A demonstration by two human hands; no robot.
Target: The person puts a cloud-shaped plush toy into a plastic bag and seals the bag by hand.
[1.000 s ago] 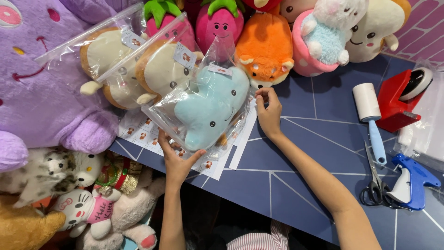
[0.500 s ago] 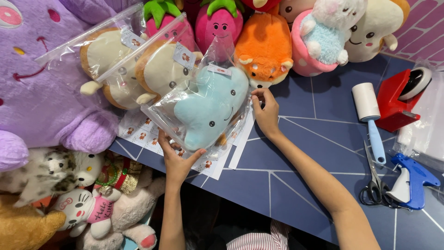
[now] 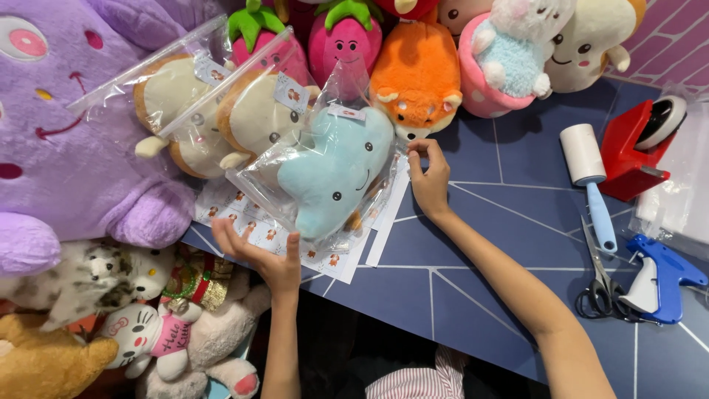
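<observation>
A light blue plush toy (image 3: 332, 174) lies inside a clear plastic bag on top of white sticker sheets (image 3: 325, 255) on the blue table. My left hand (image 3: 266, 255) cups the bag's lower left edge from below, fingers spread. My right hand (image 3: 428, 177) pinches the bag's right edge beside the sheets. Two cream plush toys in clear bags (image 3: 214, 118) lie just left of the blue one, touching it.
A big purple plush (image 3: 66, 148) fills the left side, with small plush toys (image 3: 140, 332) below it. A row of plush toys (image 3: 421, 74) lines the back. A lint roller (image 3: 591, 177), red tape dispenser (image 3: 635, 148), scissors (image 3: 602, 288) and a blue tagging gun (image 3: 661, 277) lie at right.
The bagged blue plush has shifted slightly. Both hands stay at its edges with little movement.
</observation>
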